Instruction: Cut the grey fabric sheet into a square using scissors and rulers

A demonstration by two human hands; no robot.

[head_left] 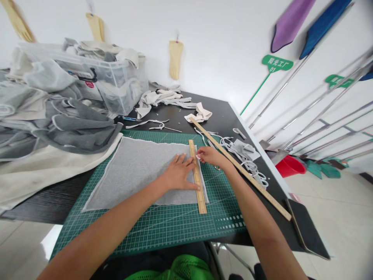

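A white wall (210, 58) with hanging pale yellow gloves (176, 58) is rising behind a black table (217, 105), on which a green gridded cutting mat (140, 233) is lying. A flat grey cloth with whitish edges (140, 167) is resting on the mat, and a short light-wood ruler (201, 202) is lying across it, close to its right edge. The left hand (178, 175) is spreading open, palm down, its fingers and thumb reaching onto the ruler and the rest lying over the cloth. The right hand (208, 155) is closing its fingertips on a small pale pink piece (198, 156) just beside the ruler, at the cloth's right edge.

Farther right, a long light-wood ruler (262, 190) is lying slantwise beside tangled grey and white scraps (246, 153). At the left, grey and cream fabrics (78, 124) are heaping up before a clear plastic box (116, 85) that is holding more cloth.
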